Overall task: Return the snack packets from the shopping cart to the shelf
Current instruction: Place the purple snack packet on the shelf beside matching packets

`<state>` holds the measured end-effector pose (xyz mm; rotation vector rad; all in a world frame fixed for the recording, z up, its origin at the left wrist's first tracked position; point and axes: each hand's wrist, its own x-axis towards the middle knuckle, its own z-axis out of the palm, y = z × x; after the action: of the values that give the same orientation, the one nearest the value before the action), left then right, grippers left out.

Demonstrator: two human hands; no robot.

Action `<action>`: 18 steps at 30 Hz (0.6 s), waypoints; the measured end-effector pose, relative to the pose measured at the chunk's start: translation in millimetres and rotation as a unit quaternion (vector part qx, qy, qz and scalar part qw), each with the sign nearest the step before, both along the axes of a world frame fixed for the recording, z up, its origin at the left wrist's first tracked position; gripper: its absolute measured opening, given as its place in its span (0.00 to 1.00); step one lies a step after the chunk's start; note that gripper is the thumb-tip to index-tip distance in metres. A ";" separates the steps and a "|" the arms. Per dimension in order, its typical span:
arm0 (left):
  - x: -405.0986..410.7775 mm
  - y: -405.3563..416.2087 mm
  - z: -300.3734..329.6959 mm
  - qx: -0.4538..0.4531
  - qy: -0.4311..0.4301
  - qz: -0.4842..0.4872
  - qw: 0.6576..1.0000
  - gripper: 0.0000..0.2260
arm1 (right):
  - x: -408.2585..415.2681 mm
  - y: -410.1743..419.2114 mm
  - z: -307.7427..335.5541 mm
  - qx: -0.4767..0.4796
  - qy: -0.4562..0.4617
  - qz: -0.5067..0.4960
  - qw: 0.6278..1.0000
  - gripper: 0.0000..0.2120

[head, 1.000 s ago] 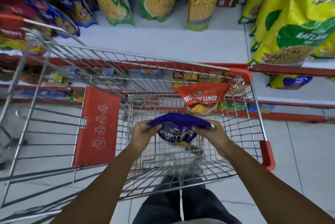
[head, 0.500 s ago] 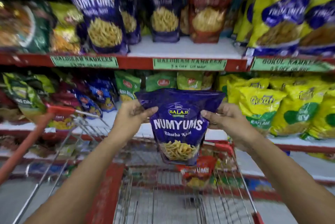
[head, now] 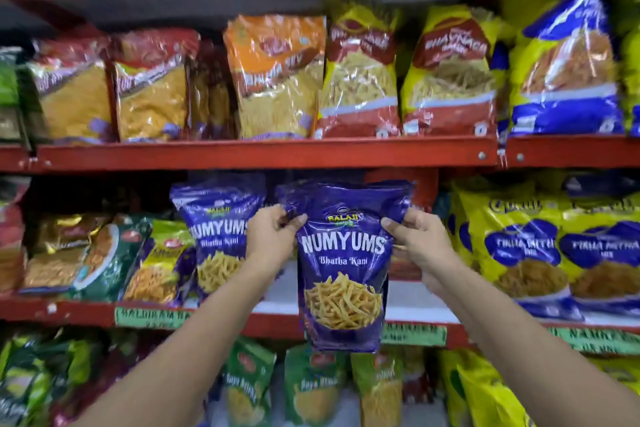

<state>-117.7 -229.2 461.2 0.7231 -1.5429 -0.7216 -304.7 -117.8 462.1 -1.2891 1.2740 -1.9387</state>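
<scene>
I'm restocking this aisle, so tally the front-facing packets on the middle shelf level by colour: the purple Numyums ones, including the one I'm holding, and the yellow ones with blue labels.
Purple Numyums packets: 2, the held packet gripped by the left hand and right hand, and the shelved packet.
Yellow packets with blue labels: 2.
Total: 4

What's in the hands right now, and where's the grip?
A purple snack packet, pinched at its upper side edges by the left hand and right hand.

The purple packet [head: 343, 264] has risen from the cart to shelf height.
</scene>
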 end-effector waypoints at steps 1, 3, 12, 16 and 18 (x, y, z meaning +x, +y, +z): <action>-5.6 -13.2 4.2 -0.007 -0.003 0.013 1.000 0.18 | -2.7 -14.6 4.2 -0.008 -0.016 -0.002 1.000 0.08; -16.8 -39.7 7.8 -0.013 0.005 0.050 0.999 0.21 | -7.9 -42.6 8.6 -0.018 -0.040 -0.009 0.999 0.09; -57.9 -122.8 -24.5 0.077 0.099 0.090 0.988 0.13 | -18.2 -139.1 -19.4 0.011 -0.115 -0.032 0.993 0.09; -64.2 -131.6 -35.3 0.100 0.148 0.062 0.982 0.12 | -21.8 -156.8 -31.2 0.004 -0.099 -0.037 0.994 0.05; -63.6 -129.0 -45.2 0.103 0.143 0.021 0.984 0.12 | -21.8 -160.9 -40.5 0.031 -0.077 -0.033 0.996 0.04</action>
<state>-181.4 -358.1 416.0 0.7653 -1.2002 -0.9212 -326.5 -278.6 421.6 -1.0578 1.3029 -1.9863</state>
